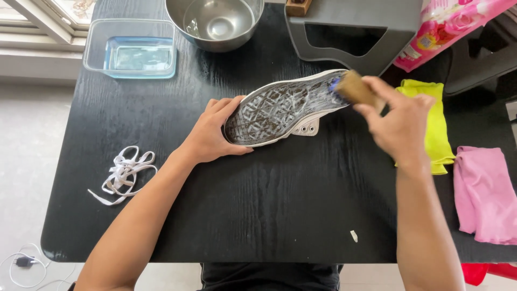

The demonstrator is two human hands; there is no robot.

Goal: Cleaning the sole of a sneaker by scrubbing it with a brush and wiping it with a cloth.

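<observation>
A white canvas shoe [285, 110] lies on its side on the black table [253, 210], its grey patterned sole turned up and streaked with white foam. My left hand [212, 132] grips the heel end of the shoe. My right hand [398, 116] holds a wooden-backed brush [356, 89] with blue bristles pressed on the toe end of the sole.
White shoelaces [125, 173] lie bundled at the left. A clear glass dish [131, 48] and a steel bowl [215, 21] stand at the back. A yellow cloth [433, 121] and pink cloth [484, 194] lie at the right. A grey stool [353, 29] sits behind the shoe.
</observation>
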